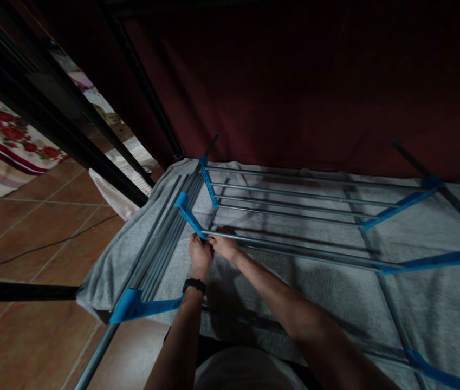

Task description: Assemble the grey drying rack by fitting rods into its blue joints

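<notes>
A rack of grey metal tubes with blue plastic brackets lies on a grey cloth. Both my hands meet at the lower end of one blue bracket, where a front tube joins it. My left hand, with a black band on its wrist, is closed around the bracket's end from below. My right hand is closed on the tube end just right of the joint; its fingertips are partly hidden. Left of my hands, several loose-looking parallel tubes run from the back toward another blue bracket.
The grey cloth covers the surface beneath the rack, with a dark red panel behind. Dark metal posts stand at the left. A black cable crosses the tiled floor near a floral fabric.
</notes>
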The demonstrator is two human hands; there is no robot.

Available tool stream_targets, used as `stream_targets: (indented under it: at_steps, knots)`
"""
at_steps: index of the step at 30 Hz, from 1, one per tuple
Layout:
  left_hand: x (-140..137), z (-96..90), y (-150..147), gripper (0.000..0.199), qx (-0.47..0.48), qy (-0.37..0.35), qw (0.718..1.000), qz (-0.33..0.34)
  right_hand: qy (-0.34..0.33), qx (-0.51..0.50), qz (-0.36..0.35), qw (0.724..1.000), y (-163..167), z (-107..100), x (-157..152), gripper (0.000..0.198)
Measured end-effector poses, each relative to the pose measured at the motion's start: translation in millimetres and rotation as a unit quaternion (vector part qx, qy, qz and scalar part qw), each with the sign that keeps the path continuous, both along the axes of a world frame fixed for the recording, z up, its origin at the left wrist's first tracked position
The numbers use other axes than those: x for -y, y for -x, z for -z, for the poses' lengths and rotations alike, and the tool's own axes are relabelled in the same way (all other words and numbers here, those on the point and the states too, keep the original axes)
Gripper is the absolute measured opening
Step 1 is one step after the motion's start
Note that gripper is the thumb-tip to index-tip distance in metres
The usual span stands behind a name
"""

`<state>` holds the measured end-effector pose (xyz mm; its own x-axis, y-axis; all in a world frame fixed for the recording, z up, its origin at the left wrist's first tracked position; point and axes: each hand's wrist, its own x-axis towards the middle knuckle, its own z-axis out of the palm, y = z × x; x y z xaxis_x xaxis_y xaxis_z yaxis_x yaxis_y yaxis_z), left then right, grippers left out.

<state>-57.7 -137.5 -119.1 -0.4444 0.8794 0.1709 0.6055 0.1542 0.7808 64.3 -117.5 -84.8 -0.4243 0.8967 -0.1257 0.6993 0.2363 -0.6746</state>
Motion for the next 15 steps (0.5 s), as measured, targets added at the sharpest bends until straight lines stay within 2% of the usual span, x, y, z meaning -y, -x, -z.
stream_targets:
  at_steps: [6,10,15]
  knots:
    - [1,3.1,-1,0.018,-0.004,0.002,1.000,0.001,0.019,0.001,-0.008,1.000,-1,-2,-3,0.028]
    - [2,2.1,-1,0.017,-0.010,0.002,1.000,0.003,-0.004,0.011,-0.024,1.000,0,-5,-4,0.029]
    - [4,-8.2,-1,0.015,-0.013,0.002,0.999,0.033,-0.046,0.023,-0.011,0.999,-9,-16,23,0.039]
